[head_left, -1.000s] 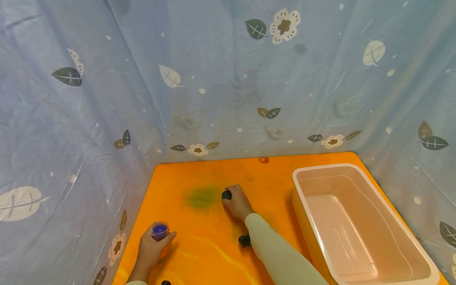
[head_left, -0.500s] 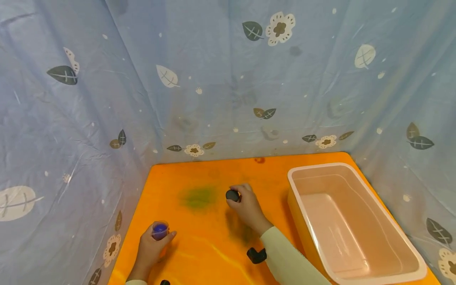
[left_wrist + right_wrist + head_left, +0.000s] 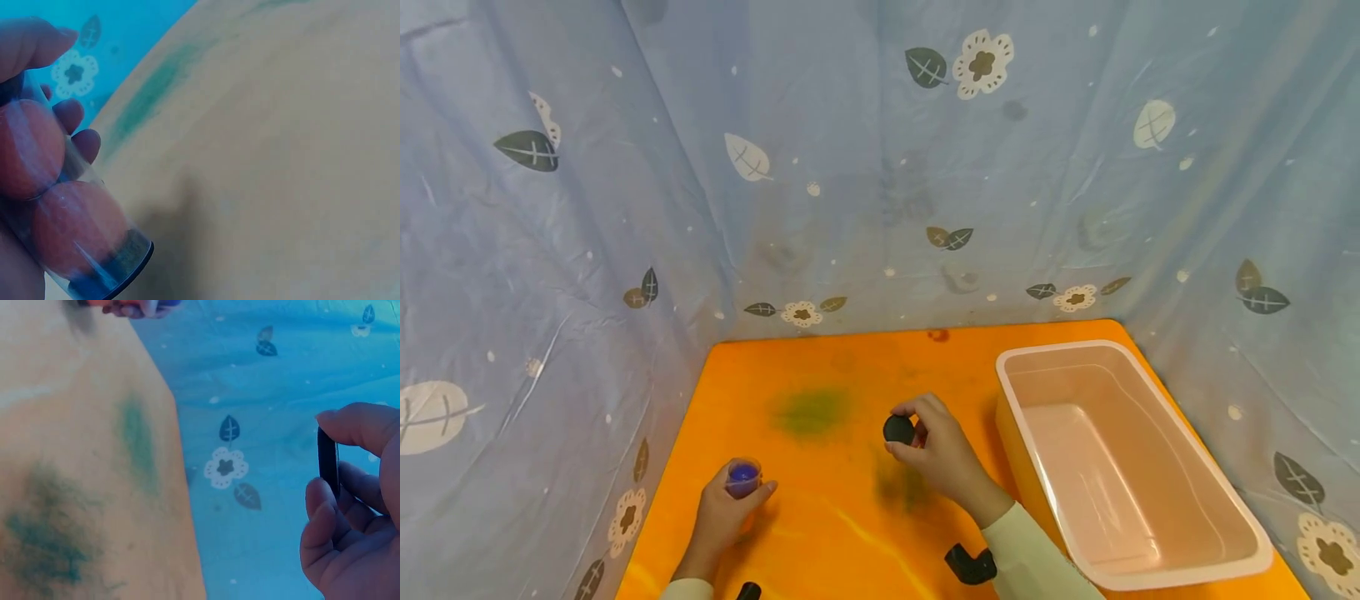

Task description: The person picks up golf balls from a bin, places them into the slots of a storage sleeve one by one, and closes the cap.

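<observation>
In the head view my left hand (image 3: 718, 521) grips a clear cylindrical tube (image 3: 743, 487) near the table's left side, with a blue ball showing at its top. Seen by the left wrist camera, the same tube (image 3: 140, 237) is tilted, has a dark base and contains two reddish balls stacked below the thumb. My right hand (image 3: 946, 450) pinches a round black lid (image 3: 898, 429) by its edge, over the middle of the table and apart from the tube. From the right wrist the lid (image 3: 327, 459) appears edge-on between thumb and fingers.
An orange table top (image 3: 827, 367) lies below, with a green stain (image 3: 812, 412) and a darker one (image 3: 902, 486). At the right stands a pale pink plastic tub (image 3: 1017, 400). Blue patterned curtains (image 3: 842, 217) enclose the back and sides. A black device (image 3: 970, 566) sits by the right sleeve.
My right hand has come back toward me and to the right, with the black lid still pinched and its flat face now turned more to the head camera. The left hand has barely moved.
</observation>
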`<state>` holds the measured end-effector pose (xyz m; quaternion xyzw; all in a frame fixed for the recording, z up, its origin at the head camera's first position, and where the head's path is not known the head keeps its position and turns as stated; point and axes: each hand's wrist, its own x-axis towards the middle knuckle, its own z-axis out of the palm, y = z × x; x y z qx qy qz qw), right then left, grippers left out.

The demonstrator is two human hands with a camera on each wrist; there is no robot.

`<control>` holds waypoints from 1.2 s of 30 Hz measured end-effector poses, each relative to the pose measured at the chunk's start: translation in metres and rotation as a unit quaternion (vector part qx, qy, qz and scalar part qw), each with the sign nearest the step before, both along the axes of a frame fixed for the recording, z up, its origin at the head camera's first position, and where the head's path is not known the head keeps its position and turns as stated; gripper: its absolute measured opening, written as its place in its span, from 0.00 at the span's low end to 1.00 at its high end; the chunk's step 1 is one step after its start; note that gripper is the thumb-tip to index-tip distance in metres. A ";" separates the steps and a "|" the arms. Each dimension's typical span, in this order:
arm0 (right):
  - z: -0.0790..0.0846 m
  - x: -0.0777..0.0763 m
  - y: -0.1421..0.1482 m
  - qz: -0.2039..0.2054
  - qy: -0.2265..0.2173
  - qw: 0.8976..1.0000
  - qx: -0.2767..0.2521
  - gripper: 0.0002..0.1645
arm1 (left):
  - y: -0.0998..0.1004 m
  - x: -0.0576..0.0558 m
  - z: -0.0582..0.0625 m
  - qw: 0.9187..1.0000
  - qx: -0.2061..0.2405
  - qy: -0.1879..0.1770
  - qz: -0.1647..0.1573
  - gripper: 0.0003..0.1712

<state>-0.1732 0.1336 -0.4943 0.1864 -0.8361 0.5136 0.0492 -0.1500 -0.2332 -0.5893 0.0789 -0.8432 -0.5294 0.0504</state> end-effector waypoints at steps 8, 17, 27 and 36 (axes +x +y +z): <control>-0.001 0.001 0.006 -0.003 0.000 1.000 -0.009 0.25 | 0.039 -0.007 0.001 0.996 0.038 -0.004 -0.086 0.24; 0.001 0.009 0.004 0.022 -0.027 0.999 -0.042 0.23 | 0.101 -0.005 0.013 0.968 0.052 0.000 -0.246 0.19; 0.003 0.020 -0.006 0.093 -0.080 0.990 -0.069 0.21 | 0.125 -0.012 0.030 0.943 0.069 0.045 -0.322 0.17; 0.000 0.023 -0.010 0.125 -0.079 0.988 -0.036 0.22 | 0.129 -0.013 0.031 0.932 0.073 0.059 -0.349 0.20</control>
